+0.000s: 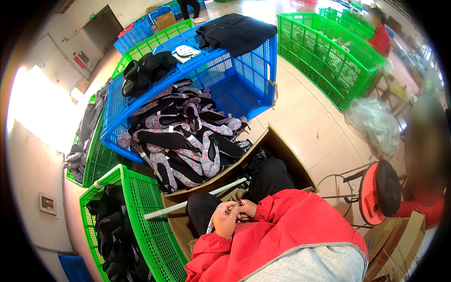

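My left hand and my right hand meet above my lap, fingers pinched together. A grey-and-pink patterned piece of fabric shows beside and under my left hand, which appears to grip it. From the fingers of my right hand a small dark pointed thing sticks up; its kind is too small to tell. Between the fingertips the work is mostly hidden. In front of me lies a heap of floral slippers with black soles, spilling from a blue crate towards an open cardboard box around my legs.
A white tube crosses the box. At left stands a green crate of black slippers. Black shoes and a dark garment lie on the blue crate. A red round stool is at right; beyond, another person by a green crate.
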Demonstrator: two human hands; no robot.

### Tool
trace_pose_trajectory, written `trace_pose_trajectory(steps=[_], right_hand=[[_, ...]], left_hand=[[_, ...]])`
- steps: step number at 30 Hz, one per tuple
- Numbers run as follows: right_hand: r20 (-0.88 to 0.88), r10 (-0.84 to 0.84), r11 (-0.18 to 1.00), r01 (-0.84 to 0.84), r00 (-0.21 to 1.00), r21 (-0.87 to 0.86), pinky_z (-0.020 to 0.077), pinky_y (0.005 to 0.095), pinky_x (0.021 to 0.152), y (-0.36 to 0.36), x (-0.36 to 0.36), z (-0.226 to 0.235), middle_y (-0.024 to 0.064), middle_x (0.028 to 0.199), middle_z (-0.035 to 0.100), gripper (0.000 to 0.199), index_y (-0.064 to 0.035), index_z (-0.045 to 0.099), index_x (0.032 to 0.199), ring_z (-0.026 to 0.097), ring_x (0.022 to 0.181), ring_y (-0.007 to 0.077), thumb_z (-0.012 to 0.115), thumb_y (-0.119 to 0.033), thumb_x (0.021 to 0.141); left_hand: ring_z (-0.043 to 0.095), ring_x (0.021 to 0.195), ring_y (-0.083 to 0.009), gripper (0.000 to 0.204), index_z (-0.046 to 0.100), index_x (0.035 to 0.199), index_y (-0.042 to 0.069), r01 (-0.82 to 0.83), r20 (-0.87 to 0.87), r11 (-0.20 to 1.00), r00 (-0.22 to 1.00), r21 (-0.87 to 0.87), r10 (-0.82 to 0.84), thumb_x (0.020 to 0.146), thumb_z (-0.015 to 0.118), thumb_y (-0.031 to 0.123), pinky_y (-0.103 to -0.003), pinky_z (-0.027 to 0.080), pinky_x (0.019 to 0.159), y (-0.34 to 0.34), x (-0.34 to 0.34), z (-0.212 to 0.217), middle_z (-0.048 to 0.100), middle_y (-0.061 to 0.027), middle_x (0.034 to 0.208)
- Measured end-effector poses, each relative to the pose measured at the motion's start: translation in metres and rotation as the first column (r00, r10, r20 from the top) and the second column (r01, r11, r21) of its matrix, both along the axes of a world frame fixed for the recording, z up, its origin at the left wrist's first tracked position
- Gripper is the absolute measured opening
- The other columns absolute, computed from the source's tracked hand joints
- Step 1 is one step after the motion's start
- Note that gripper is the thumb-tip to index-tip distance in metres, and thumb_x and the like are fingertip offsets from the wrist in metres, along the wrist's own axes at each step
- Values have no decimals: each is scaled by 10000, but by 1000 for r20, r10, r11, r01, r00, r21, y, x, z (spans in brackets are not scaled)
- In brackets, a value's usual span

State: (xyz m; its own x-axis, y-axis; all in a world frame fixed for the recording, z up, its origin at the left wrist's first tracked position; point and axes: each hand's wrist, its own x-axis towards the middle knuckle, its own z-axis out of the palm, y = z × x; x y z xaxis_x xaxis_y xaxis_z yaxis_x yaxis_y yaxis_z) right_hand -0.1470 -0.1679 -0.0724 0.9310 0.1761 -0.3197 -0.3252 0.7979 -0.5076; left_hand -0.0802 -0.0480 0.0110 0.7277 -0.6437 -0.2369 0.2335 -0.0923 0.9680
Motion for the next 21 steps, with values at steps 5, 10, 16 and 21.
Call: trace_pose_trajectory(steps=[5, 10, 16, 21], right_hand=[[3, -9, 1000, 9, 1000, 4, 271, 231, 366, 1, 0, -9, 8, 638, 556, 143, -129, 597, 1043, 363, 393, 65, 603, -214, 929], [-6, -26, 1000, 26, 1000, -13, 278, 241, 357, 1, 0, -21, 19, 614, 549, 119, -99, 575, 868, 375, 384, 82, 619, -201, 914], [-8, -25, 999, 25, 1000, -22, 278, 250, 352, 3, 1, -16, 29, 589, 536, 169, -87, 558, 785, 381, 370, 94, 625, -189, 901], [5, -19, 1000, 19, 1000, -9, 281, 251, 351, 3, 1, -15, 30, 583, 529, 171, -85, 552, 775, 380, 371, 95, 616, -182, 901]], left_hand=[[573, 607, -52, 107, 638, 991, -13, -2, -9, 1000, 1000, 1, 2, 898, 618, 37, -179, 424, 538, -1, 0, 2, 614, -8, 707], [580, 627, -83, 107, 610, 997, -39, 33, -8, 999, 999, 24, -33, 901, 563, -45, -207, 471, 575, -2, 0, 4, 621, -36, 766], [572, 625, -79, 109, 611, 995, -40, 25, 3, 999, 1000, 33, -25, 899, 560, -52, -206, 471, 575, -1, 0, 8, 619, -33, 760], [572, 623, -80, 107, 610, 994, -40, 23, -1, 999, 1000, 32, -23, 898, 566, -50, -206, 475, 576, 0, 0, 6, 616, -32, 756]])
